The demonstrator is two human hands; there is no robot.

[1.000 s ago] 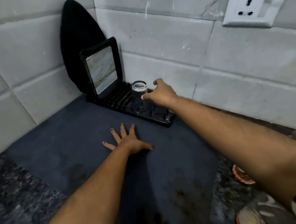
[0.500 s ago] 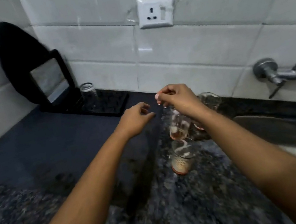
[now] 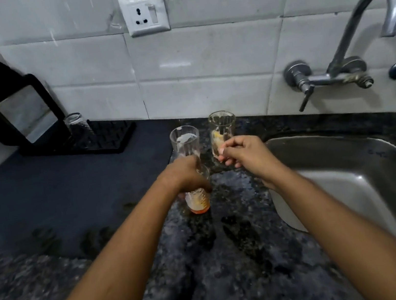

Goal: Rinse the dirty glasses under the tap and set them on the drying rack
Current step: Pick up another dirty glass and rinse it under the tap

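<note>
Granite counter (image 3: 234,260): upright dirty glass (image 3: 197,196), left hand (image 3: 185,176) grip wrapping it; right hand (image 3: 244,154) grip pinched, empty.

three dirty glasses are seen left of the sink (image 3: 350,178): an orange-stained glass (image 3: 198,202) nearest, a filmy glass (image 3: 185,141) behind it, and a yellow-smeared glass (image 3: 222,128) closest to the sink.

A home kitchen — steel sink (image 3: 367,191), wall tap (image 3: 368,21), granite counter (image 3: 234,260).

White tile wall (image 3: 203,54) w/ socket (image 3: 144,14), granite counter (image 3: 234,260).
</note>
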